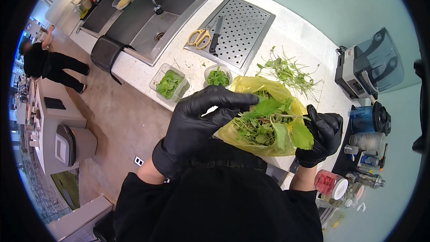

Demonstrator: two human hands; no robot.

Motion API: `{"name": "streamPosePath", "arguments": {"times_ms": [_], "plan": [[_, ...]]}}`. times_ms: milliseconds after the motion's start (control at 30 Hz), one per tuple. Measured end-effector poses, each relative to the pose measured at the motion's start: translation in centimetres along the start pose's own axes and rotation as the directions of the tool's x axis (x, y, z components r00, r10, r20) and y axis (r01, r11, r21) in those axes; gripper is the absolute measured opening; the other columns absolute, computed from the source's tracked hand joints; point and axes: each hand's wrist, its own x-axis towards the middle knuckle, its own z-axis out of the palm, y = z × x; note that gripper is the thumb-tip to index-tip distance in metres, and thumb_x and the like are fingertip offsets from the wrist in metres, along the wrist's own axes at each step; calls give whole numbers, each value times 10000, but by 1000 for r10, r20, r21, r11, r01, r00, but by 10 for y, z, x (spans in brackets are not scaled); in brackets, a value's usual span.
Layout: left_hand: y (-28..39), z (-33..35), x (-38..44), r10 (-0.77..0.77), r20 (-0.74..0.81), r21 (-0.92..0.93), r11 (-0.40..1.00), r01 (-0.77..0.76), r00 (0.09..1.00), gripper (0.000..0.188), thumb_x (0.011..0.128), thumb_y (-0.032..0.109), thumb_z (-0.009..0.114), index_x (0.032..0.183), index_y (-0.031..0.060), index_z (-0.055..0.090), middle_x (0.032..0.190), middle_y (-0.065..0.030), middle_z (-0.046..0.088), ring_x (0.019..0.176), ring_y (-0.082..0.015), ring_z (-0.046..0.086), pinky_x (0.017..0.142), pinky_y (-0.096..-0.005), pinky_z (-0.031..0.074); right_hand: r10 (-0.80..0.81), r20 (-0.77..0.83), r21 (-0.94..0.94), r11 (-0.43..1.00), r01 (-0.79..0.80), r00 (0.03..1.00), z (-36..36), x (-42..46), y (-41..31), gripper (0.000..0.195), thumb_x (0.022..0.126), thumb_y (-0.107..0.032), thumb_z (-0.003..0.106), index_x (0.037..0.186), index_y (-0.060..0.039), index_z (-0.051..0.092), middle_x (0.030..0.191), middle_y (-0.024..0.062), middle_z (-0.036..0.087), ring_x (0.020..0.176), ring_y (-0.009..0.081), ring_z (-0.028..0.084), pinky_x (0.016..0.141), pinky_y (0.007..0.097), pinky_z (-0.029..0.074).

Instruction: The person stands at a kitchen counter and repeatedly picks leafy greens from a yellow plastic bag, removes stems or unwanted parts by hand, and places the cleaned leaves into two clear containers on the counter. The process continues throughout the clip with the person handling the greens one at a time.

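Note:
Between my hands is a green herb sprig [268,108] with broad leaves, over an open yellow plastic bag [248,148] full of herbs. My right hand [320,134], in a black glove, pinches the stem. My left hand [208,117], gloved likewise, closes thumb and forefinger at the leafy end; its fingertips are slightly blurred. A clear tub of picked leaves [169,84] stands on the counter left of the bag, and a smaller tub of leaves [217,76] sits just behind it. Loose bare stems [292,70] lie in a heap behind the bag.
Yellow-handled scissors [199,38] and a black-handled knife [216,37] rest on a perforated metal drainboard [247,23]. Beyond is a steel sink [147,23]. A countertop machine [362,67] and several jars [331,185] line the right side. A person [50,62] stands far left.

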Motion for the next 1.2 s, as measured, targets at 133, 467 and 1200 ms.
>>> {"name": "streamPosePath", "arguments": {"times_ms": [133,467,1200], "plan": [[-3,-6,0,105,91,241,963,-124,990,259,825,-67,689,1046,52,751,1050,-82,731,976,-207,665,928,-338,510,-64,-6,-18,998,64,998,-1,-4,4,402,610,14,849,971,-140,760,778,16,655,729,223,567,685,370,458],[-31,-2,2,-513,321,-37,833,552,796,271,993,236,643,1129,3,670,989,-2,675,916,-58,579,841,-249,488,-159,81,-113,979,168,984,4,-2,2,385,611,-11,845,935,-213,788,790,-46,638,689,187,542,665,352,412],[-4,-5,-5,-75,64,350,936,48,995,691,858,59,760,1487,161,494,1100,-21,667,937,-82,592,884,-287,499,-138,44,-50,989,140,990,9,-8,6,445,640,3,808,1066,-111,755,828,33,669,760,229,567,723,378,457]]}}
